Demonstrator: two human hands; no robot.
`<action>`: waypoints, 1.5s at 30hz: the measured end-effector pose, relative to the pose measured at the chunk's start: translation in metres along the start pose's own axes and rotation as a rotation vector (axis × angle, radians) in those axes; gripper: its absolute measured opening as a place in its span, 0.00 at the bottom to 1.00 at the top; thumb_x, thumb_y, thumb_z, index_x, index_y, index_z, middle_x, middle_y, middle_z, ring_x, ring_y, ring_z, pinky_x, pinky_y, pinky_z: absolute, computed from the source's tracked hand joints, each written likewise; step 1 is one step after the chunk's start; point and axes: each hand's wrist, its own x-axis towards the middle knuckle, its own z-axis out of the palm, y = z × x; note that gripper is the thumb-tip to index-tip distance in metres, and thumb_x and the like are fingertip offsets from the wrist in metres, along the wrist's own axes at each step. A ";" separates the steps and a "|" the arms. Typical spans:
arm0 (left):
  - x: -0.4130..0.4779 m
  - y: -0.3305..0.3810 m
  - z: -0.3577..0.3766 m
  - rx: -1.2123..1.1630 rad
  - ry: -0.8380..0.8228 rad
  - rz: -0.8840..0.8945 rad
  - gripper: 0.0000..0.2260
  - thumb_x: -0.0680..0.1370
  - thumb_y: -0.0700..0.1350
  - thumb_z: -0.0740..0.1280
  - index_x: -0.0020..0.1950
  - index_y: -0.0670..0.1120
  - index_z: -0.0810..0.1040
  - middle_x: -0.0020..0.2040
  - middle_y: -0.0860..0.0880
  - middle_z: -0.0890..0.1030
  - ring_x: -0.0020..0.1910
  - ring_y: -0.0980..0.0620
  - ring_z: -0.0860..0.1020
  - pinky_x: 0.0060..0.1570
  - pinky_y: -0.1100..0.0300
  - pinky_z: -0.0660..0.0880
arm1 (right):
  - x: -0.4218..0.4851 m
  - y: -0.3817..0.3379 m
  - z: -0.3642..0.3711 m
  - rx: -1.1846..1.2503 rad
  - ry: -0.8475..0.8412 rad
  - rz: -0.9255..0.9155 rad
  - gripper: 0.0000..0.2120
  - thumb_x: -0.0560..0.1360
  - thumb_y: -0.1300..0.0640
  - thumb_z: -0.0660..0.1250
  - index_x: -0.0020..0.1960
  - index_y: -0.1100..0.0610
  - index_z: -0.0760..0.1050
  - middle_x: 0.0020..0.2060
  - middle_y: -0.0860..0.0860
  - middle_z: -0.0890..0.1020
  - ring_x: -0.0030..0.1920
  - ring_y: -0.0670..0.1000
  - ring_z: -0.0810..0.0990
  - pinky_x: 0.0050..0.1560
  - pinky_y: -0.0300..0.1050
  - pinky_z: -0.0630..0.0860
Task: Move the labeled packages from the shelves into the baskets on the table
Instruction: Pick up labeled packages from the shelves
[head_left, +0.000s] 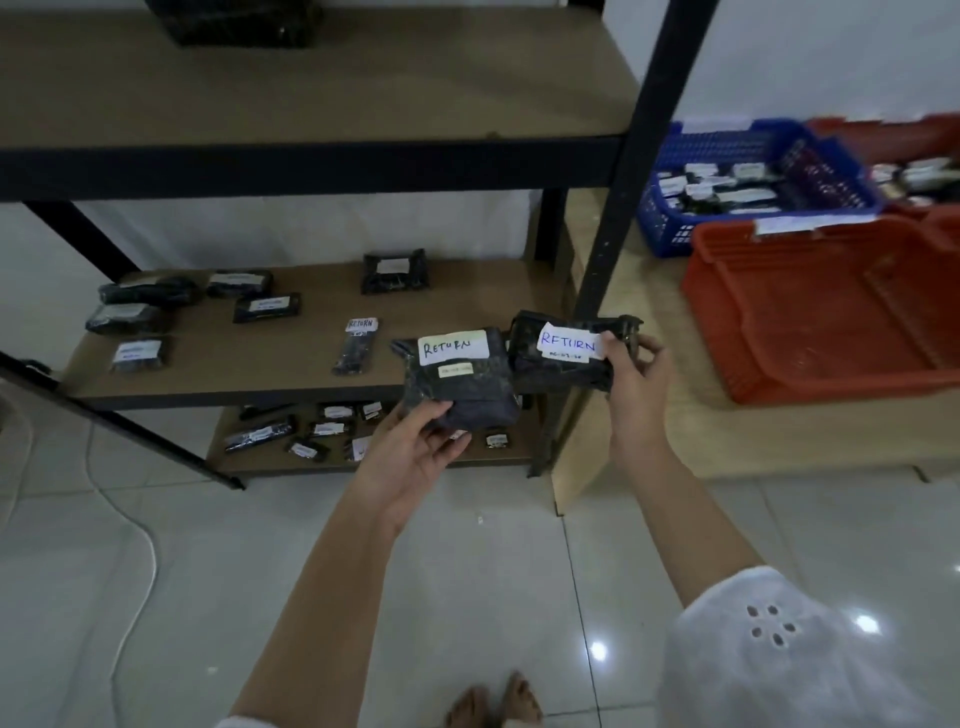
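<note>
My left hand (415, 452) grips a black package (462, 384) from below; its white label reads RETURN. My right hand (631, 374) holds a second black package (561, 358) by its right end, also labelled RETURN. Both packages hang in the air in front of the middle shelf (322, 301). Several more black labelled packages lie on that shelf, among them a narrow package (357, 345) marked RETURN. An orange basket (810, 312) stands on the table (727, 431) at the right, with a blue basket (748, 182) holding packages behind it.
A black upright post (634, 171) of the rack stands between the shelves and the table. The bottom shelf (374, 452) carries several small packages. Another red basket (919, 156) sits at the far right. A white cable (140, 545) runs over the tiled floor. My bare feet (498, 701) show below.
</note>
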 end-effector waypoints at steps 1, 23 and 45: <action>-0.007 -0.004 0.007 0.012 -0.012 -0.004 0.19 0.66 0.39 0.70 0.56 0.43 0.75 0.48 0.44 0.83 0.45 0.50 0.83 0.41 0.57 0.80 | -0.004 -0.007 -0.010 0.008 0.014 -0.007 0.12 0.74 0.57 0.69 0.48 0.48 0.66 0.59 0.61 0.75 0.56 0.58 0.78 0.56 0.52 0.77; 0.020 -0.233 0.365 0.198 -0.076 0.038 0.04 0.77 0.40 0.63 0.47 0.48 0.76 0.34 0.51 0.80 0.36 0.54 0.75 0.39 0.59 0.71 | 0.183 -0.188 -0.360 0.072 -0.052 -0.025 0.13 0.73 0.58 0.70 0.52 0.49 0.68 0.57 0.58 0.78 0.48 0.53 0.80 0.42 0.45 0.76; 0.240 -0.350 0.707 0.304 -0.196 -0.001 0.07 0.77 0.41 0.65 0.53 0.49 0.76 0.47 0.49 0.80 0.44 0.53 0.77 0.43 0.58 0.73 | 0.520 -0.308 -0.523 0.360 0.104 0.061 0.15 0.73 0.59 0.70 0.55 0.55 0.67 0.47 0.55 0.79 0.44 0.50 0.82 0.44 0.49 0.82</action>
